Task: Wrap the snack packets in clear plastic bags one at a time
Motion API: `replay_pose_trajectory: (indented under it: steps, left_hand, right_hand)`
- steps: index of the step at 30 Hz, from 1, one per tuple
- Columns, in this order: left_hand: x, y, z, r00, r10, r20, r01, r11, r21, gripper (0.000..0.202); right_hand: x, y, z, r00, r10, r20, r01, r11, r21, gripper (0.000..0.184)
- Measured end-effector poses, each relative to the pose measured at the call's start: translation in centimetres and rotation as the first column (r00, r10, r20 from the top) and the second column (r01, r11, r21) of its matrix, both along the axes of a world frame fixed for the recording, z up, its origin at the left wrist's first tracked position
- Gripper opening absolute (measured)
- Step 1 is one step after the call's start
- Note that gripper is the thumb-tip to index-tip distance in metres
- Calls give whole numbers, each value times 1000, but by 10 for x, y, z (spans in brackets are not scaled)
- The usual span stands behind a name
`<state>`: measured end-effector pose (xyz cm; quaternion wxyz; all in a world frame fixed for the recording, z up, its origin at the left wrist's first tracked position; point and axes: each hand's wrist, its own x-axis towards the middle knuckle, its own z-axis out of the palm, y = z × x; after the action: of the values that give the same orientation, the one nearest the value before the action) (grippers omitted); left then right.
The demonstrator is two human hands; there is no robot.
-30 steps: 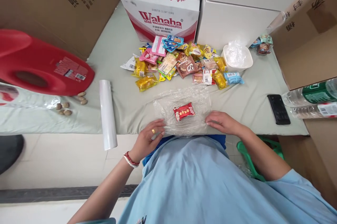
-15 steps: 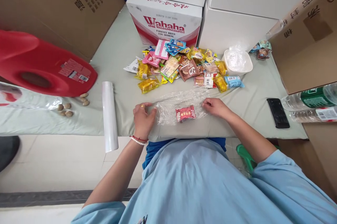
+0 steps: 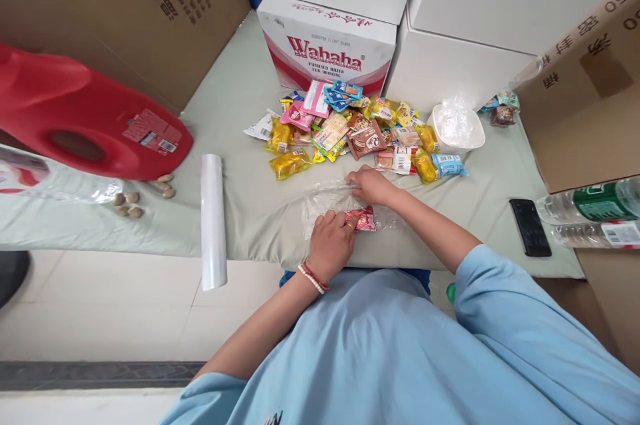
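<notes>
While two hands press on it, a film [image 3: 320, 202] folds over a red packet [image 3: 365, 220], straight in front of the Wahaha box [image 3: 327, 55].
Left hand [image 3: 331, 244], on the side away from the box, lays its fingers together and flat on the packet. Right hand [image 3: 373, 186], on the box side, curls its fingers onto the film's edge; whether they pinch it I cannot tell. The film looks thin, limp and clingy, so it is best taken by its edges. The packet seems light, slick and crushable, so hold its flat faces. A snack pile [image 3: 360, 132] lies between the hands and the box.

A snack pile [image 3: 360, 135] is lying before the Wahaha box [image 3: 325, 55], a roll [image 3: 213, 218] and phone [image 3: 529, 226] flanking it.
</notes>
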<state>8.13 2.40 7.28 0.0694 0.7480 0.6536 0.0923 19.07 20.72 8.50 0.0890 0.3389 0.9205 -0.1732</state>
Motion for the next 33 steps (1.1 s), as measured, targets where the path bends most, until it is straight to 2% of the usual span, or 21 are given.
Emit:
replay_pose_trajectory:
  steps: [2,6,8,10,12,14,16,17,18,19,20,21,23,25,27,28,30,31,33]
  left_hand:
    - [-2,0,-1,1000,-11,-15,11,1000,-2,32]
    - [-3,-2,-7,1000,2,10,-2,1000,10,32]
    - [-5,-3,-14,998,30,49,-31,999,20,28]
    - [-9,-8,-21,991,39,126,-44,998,37,27]
    - [-16,-18,-26,963,16,270,-38,996,76,28]
    - [-27,-31,-28,889,10,457,-76,989,126,29]
    - [-41,-38,-28,783,125,609,-260,956,139,29]
    - [-48,-38,-27,720,228,656,-397,910,120,29]
    - [-55,-35,-27,650,341,679,-533,841,87,32]
    - [-62,-30,-26,594,442,672,-630,775,47,38]
    - [-68,-23,-26,563,517,645,-681,732,8,44]
    - [-73,-16,-25,570,558,603,-682,730,-31,51]
    - [-78,-6,-23,659,546,517,-588,803,-97,52]
    - [-77,-4,-16,752,474,457,-462,875,-146,41]
    - [-73,-9,-3,802,428,417,-370,904,-217,32]
    - [-71,-11,4,802,428,417,-338,900,-274,30]
    - [-63,-13,17,728,476,494,-290,866,-406,29]
    - [-58,-12,22,647,511,566,-269,848,-457,30]
    - [-46,-5,27,440,551,709,-210,831,-515,32]
  right_hand:
    - [5,-2,9,999,21,-48,-24,998,-66,23]
    - [32,-29,24,970,156,-187,-173,982,-80,27]
    - [48,-51,21,949,232,-213,-250,966,-61,32]
    - [60,-71,12,934,255,-250,-275,960,-47,40]
    - [69,-85,1,928,240,-285,-260,965,-33,44]
    - [73,-93,-5,925,236,-298,-251,968,-13,43]
    - [73,-96,-6,914,274,-298,-283,959,12,43]
    - [73,-97,-5,906,302,-296,-310,951,23,46]
    - [72,-97,-3,898,330,-291,-335,942,32,48]
    - [70,-98,-2,893,351,-281,-355,934,37,49]
    - [69,-98,0,893,362,-268,-366,930,39,48]
    - [68,-99,1,895,365,-256,-367,929,40,46]
    - [66,-100,3,904,354,-240,-355,934,44,44]
    - [65,-100,3,910,339,-239,-338,940,45,44]
    - [64,-100,3,914,325,-243,-326,945,38,43]
    - [63,-100,2,914,322,-247,-325,945,33,42]
    - [62,-101,0,909,327,-257,-333,943,22,42]
    - [61,-102,-1,906,331,-262,-339,941,17,44]
    - [60,-104,-3,904,330,-272,-341,940,9,47]
